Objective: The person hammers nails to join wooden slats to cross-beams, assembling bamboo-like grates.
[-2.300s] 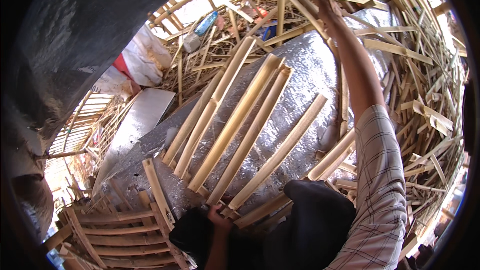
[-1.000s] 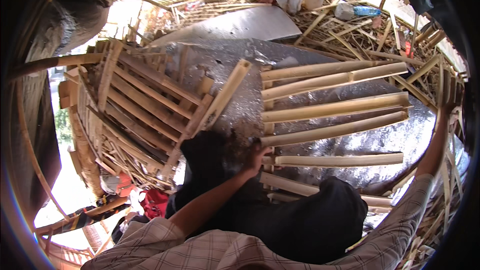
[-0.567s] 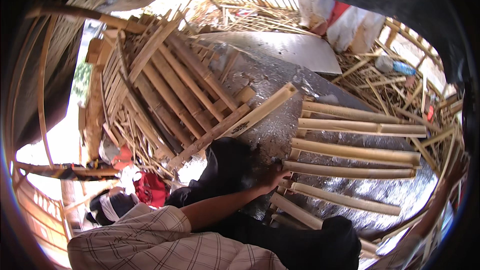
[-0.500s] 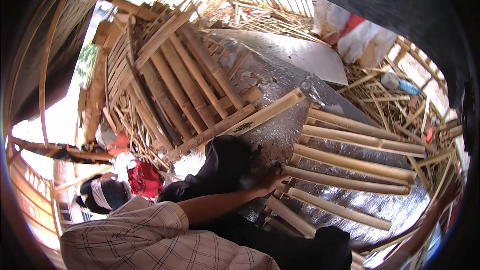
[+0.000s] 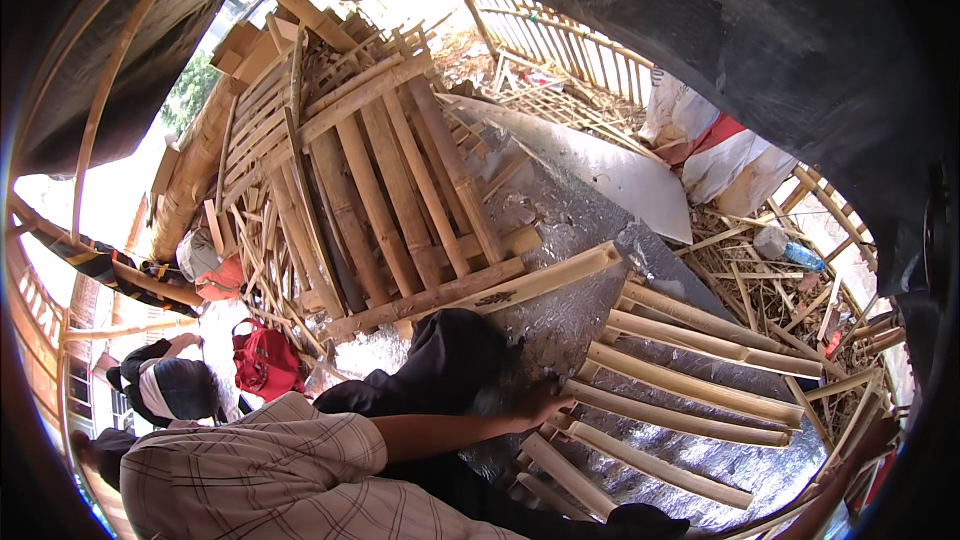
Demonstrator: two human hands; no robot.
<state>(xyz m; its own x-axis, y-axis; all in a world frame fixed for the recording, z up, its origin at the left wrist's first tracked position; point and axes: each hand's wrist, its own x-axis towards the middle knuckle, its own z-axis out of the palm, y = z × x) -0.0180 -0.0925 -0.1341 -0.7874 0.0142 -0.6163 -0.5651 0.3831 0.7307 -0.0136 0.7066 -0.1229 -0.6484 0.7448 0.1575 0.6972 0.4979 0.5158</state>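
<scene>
My left hand [image 5: 545, 406], at the end of a plaid-sleeved arm, is closed on the left edge of a slatted bamboo frame [image 5: 690, 380], where the slats meet a cross rail. Its fingertips are partly hidden in shadow. Pale split slats run from that rail toward the right, with gaps between them. Along the right rim my right forearm [image 5: 850, 470] shows in part; its hand is lost in the dark edge. My knee in dark trousers [image 5: 465, 340] is bent left of the frame.
Finished-looking slatted bamboo panels [image 5: 380, 190] are stacked at far left, with a loose bamboo strip [image 5: 530, 280] by them. A grey sheet [image 5: 620, 175] lies beyond. Bamboo scraps and a blue bottle [image 5: 803, 256] lie right. Another person's head [image 5: 185, 387] and a red bag [image 5: 268, 358] are left.
My view has tilted, so the frame and slats appear lower and turned slightly clockwise. The left hand stays at the frame's left edge.
</scene>
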